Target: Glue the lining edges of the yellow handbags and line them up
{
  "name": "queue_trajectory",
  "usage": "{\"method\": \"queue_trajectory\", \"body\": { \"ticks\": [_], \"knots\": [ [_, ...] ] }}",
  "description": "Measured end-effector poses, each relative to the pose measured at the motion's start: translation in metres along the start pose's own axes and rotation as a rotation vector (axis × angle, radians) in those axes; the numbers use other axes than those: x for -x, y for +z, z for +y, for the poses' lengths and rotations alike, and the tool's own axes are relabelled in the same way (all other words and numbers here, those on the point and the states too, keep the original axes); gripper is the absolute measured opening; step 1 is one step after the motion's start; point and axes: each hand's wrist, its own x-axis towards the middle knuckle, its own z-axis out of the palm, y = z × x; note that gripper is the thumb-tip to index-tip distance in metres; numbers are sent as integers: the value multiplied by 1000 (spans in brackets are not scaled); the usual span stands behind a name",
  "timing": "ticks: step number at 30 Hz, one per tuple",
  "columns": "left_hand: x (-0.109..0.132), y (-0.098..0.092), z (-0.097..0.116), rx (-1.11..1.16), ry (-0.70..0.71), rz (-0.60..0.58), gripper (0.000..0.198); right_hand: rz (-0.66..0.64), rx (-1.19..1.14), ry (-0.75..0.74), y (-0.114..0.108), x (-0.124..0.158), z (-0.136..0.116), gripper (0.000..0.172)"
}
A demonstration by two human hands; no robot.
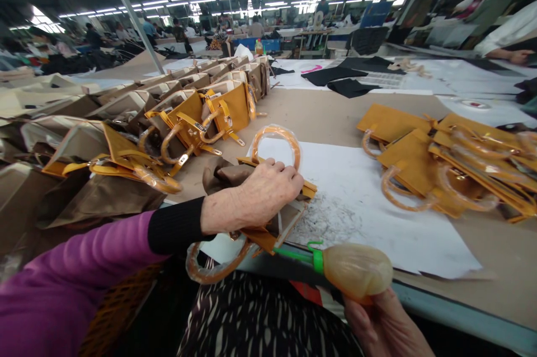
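My left hand [255,195] is closed over the top edge of a mustard-yellow handbag [268,234] that lies on a white paper sheet [369,217] at the table's near edge. One plastic-wrapped handle [277,141] of the bag stands up behind my fingers. The other handle [210,267] hangs over the table edge. My right hand [384,323] grips a tool with a green neck and a yellowish, glue-coated bulb [356,270]. The tool's tip points at the bag's lower side.
A row of upright yellow and tan handbags [210,113] runs back along the left of the table. A pile of flat yellow bags [453,164] lies at right. Black fabric pieces [339,80] lie further back. Other people work at distant tables.
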Motion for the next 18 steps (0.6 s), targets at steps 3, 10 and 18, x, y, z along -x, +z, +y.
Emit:
{"method": "queue_trajectory", "body": {
  "ticks": [3, 10, 18],
  "knots": [
    [1, 3, -1, -7, 3, 38, 17, 107, -102, -2, 10, 2, -1, 63],
    [1, 4, -1, 11, 4, 35, 19, 129, -184, -1, 11, -3, 5, 52],
    [-1, 3, 0, 2, -15, 9, 18, 116, -181, 23, 12, -3, 5, 52]
  ]
}}
